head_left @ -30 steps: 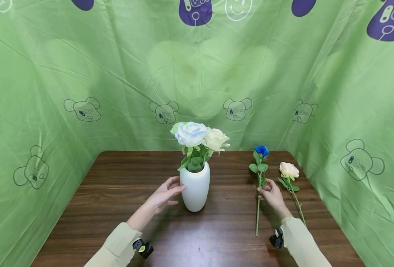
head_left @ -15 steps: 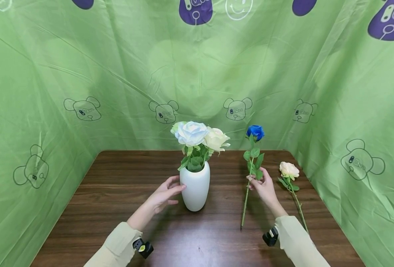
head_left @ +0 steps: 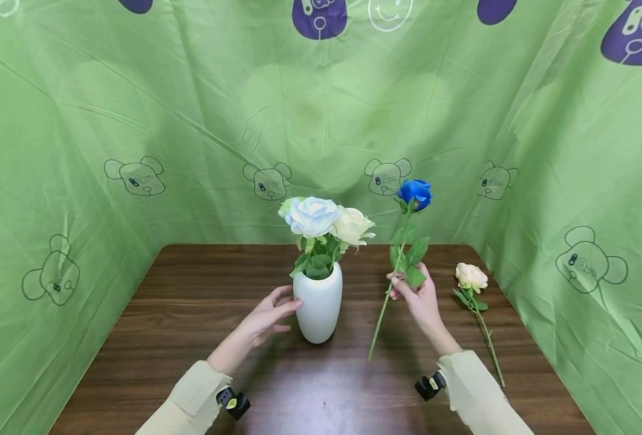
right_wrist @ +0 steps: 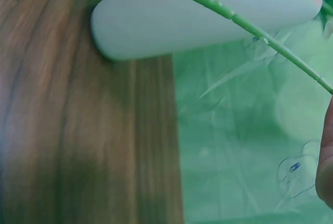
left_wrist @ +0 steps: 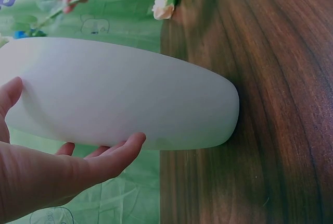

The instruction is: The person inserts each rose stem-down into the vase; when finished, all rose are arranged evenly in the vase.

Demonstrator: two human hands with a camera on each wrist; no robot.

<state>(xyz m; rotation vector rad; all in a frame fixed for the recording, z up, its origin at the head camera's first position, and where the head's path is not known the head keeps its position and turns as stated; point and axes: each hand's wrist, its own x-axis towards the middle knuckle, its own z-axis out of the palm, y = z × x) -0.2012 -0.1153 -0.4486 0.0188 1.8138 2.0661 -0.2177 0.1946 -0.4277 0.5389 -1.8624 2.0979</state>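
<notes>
A smooth white vase (head_left: 318, 308) stands upright on the table, holding pale blue and cream roses (head_left: 313, 217) with green leaves. My left hand (head_left: 266, 317) rests against the vase's left side, thumb on the front, fingers loosely spread and partly behind it. In the left wrist view its fingertips (left_wrist: 136, 139) lie along the white wall. To the right of the vase, my right hand (head_left: 420, 299) pinches the green stem of a blue rose (head_left: 416, 194) just below its leaves. The bloom points up and the stem slants down toward the left; in the right wrist view the stem (right_wrist: 250, 26) crosses the vase.
A peach rose (head_left: 471, 277) lies on the right side of the dark wooden table (head_left: 201, 272), its stem pointing toward the front. Green printed cloth (head_left: 321, 121) encloses the back and both sides. A black wrist camera (head_left: 430, 385) sits on each sleeve.
My right hand has lifted the blue rose off the table and carried it left toward the vase, with the bloom rising. My left hand and the vase stay in place.
</notes>
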